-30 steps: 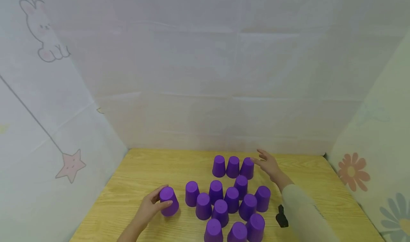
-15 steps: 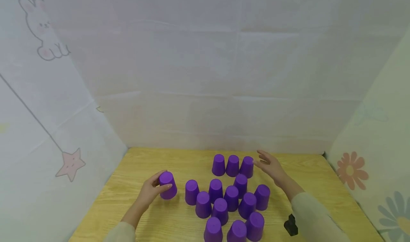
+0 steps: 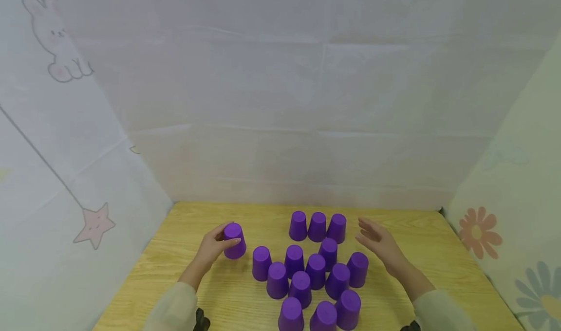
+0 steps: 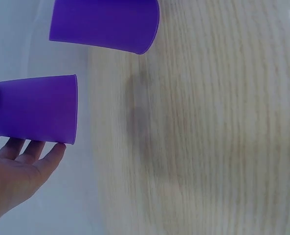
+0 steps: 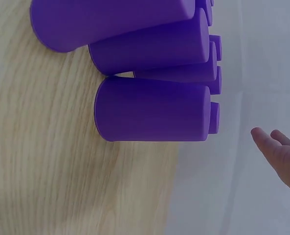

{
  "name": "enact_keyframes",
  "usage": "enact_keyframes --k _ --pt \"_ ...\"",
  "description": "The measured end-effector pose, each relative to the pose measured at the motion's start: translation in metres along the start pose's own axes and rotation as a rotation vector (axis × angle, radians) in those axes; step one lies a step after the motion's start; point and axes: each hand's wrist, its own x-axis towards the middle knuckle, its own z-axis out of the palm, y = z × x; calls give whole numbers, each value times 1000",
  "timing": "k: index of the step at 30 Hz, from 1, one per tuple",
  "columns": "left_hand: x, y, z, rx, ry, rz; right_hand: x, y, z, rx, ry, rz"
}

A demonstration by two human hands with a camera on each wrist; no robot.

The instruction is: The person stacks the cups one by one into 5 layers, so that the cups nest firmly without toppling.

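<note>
My left hand [image 3: 212, 248] grips an upside-down purple cup [image 3: 235, 242], thumb on the near side and fingers behind. In the left wrist view this held cup [image 4: 34, 108] appears raised off the table, a shadow below it; a second cup [image 4: 105, 22] is beside it. My right hand [image 3: 382, 246] is in the air with fingers extended, holding nothing, to the right of the back row's end cup [image 3: 336, 229]. From the right wrist, the fingers [image 5: 277, 152] show apart from the cups, the nearest being a purple cup [image 5: 152, 110].
Several more upside-down purple cups stand mid-table, among them a left-hand cup [image 3: 261, 264] and a front cup [image 3: 291, 314]. Three form a row at the back, including a middle cup [image 3: 317, 227]. White printed cloth [image 3: 280, 102] walls the wooden table [image 3: 149, 272] behind and at both sides.
My left hand has lifted the purple cup and carried it away toward the table's back. My right hand has drawn back rightward from the back row's end cup.
</note>
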Motion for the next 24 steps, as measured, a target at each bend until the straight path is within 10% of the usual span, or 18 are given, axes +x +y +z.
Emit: enact_keyframes --k 24 --pt "45 -4 26 -141 14 -47 -62 18 6 -72 118 60"
